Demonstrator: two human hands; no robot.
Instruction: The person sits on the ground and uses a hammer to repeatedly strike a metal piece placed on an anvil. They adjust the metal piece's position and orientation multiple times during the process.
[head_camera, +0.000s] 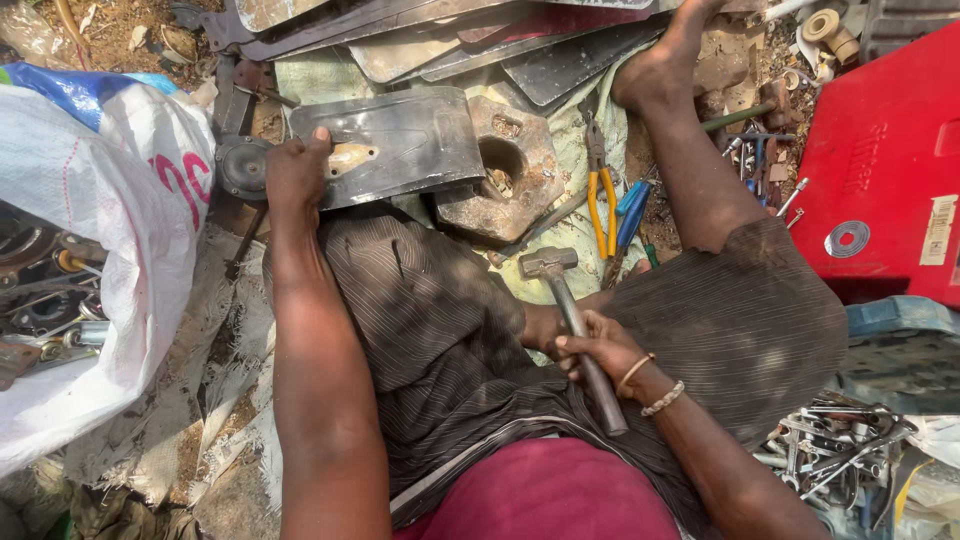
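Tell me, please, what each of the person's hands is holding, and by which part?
Right hand grips a metal hammer midway along its handle. Left hand clasps the left edge of a dark curved sheet-metal plate.

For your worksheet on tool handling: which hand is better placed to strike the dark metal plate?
Probably the right hand: its fingers grip the hammer. The left hand steadies the metal plate.
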